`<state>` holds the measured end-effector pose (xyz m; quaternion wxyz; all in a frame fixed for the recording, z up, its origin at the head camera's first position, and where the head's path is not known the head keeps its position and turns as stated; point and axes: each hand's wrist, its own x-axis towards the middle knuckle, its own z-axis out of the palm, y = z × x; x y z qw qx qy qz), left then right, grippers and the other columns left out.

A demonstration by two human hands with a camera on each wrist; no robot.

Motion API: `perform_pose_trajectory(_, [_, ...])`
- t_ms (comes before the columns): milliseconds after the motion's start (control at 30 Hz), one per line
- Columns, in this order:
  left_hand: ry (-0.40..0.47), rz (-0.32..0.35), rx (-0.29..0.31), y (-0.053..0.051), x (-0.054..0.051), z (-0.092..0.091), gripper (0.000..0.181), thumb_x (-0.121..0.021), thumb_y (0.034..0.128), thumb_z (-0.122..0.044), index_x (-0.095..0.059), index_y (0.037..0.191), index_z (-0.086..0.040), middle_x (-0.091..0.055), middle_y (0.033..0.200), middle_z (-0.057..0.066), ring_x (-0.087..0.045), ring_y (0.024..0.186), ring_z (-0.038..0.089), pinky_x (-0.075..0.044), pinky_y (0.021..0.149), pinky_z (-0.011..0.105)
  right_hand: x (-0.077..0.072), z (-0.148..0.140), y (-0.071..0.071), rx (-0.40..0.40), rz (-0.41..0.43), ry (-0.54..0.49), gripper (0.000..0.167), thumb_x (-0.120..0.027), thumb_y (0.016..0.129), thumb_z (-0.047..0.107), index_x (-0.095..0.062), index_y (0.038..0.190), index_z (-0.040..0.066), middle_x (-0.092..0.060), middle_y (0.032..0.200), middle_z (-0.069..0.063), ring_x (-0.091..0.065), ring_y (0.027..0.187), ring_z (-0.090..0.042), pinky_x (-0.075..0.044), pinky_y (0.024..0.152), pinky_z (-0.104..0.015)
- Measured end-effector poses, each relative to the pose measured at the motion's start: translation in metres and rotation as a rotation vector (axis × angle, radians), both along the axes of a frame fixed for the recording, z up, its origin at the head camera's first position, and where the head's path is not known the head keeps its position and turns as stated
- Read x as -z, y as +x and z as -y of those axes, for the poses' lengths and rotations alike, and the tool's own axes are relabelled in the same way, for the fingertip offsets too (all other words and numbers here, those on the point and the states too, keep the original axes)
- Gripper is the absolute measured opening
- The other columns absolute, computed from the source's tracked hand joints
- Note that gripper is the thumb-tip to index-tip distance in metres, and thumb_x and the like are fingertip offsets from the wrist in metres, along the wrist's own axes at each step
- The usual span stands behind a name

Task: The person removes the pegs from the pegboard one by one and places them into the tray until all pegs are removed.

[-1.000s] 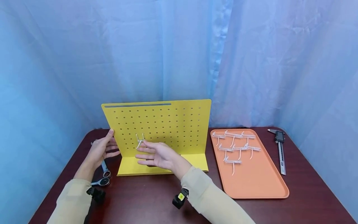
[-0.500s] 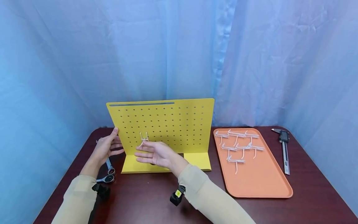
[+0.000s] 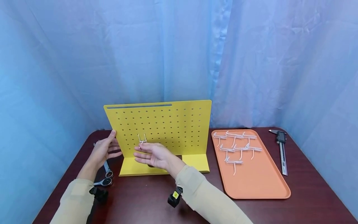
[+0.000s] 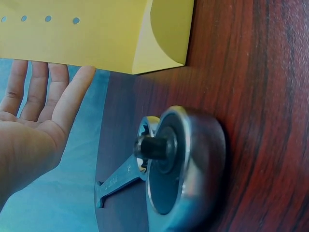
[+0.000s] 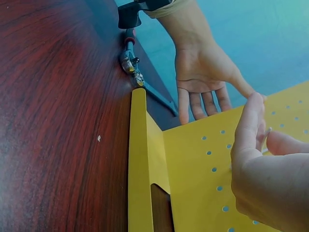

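Note:
A yellow pegboard (image 3: pixel 165 127) stands on a yellow base, rows of small holes across its face. My right hand (image 3: pixel 156 155) is at its lower left, pinching a white wire pegboard hook (image 3: pixel 142 141) between thumb and index finger. The hook's two prongs stand against the board; whether they sit in holes cannot be seen. In the right wrist view that hand (image 5: pixel 270 179) hides most of the hook. My left hand (image 3: pixel 102 151) is at the board's left edge, thumb tip on the edge. In the left wrist view its straight fingers (image 4: pixel 36 92) reach behind the board.
An orange tray (image 3: pixel 257 183) on the right carries several white hooks (image 3: pixel 234 161). Beyond it lies a digital caliper (image 3: pixel 282 152). Left of the board, near my left wrist, lie a ratchet (image 4: pixel 188 164) and a wrench (image 4: pixel 118 179). Curtains hang behind the dark table (image 3: pixel 134 199).
The view shifts slightly. My right fingers have moved a little lower over the hook's arm, which now shows less. The prongs keep their place at the board, and the left hand stays at the edge.

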<state>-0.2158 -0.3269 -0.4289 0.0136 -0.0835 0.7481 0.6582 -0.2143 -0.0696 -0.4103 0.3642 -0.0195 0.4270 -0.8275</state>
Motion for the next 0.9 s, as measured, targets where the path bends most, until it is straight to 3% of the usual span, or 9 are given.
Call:
perform_pose_trajectory(300, [0.006,0.003,-0.002,-0.0005,-0.0016,0.0005,0.075,-0.056,0.0928,-0.069,-0.062,0.121,0.0,-0.071,0.101,0.003,-0.072,0.093,0.017,-0.061,0.08,0.04,-0.0003,-0.0012,-0.0012,0.002,-0.039,0.03,0.039,-0.057,0.105,0.01,-0.052,0.139,-0.008,-0.071,0.107,-0.009,-0.071,0.085,-0.018,-0.056,0.097,-0.041])
perform_pose_trajectory(633, [0.021,0.021,-0.001,0.0037,0.0032,0.0003,0.072,-0.056,0.0937,-0.068,-0.064,0.119,-0.001,-0.072,0.099,0.003,-0.073,0.092,0.017,-0.061,0.082,0.042,0.0045,-0.003,-0.0001,-0.017,-0.044,0.066,0.037,-0.058,0.104,0.011,-0.055,0.136,-0.007,-0.071,0.109,-0.01,-0.07,0.083,-0.016,-0.06,0.084,-0.03])
perform_pose_trajectory(900, [0.02,-0.006,0.005,-0.0008,0.0006,-0.0001,0.073,-0.056,0.0941,-0.067,-0.063,0.119,0.001,-0.072,0.1,0.003,-0.073,0.093,0.017,-0.061,0.081,0.042,0.0018,-0.0031,-0.0053,-0.023,-0.05,0.052,0.038,-0.058,0.104,0.01,-0.053,0.138,-0.008,-0.07,0.105,-0.007,-0.068,0.084,-0.015,-0.059,0.077,-0.024])
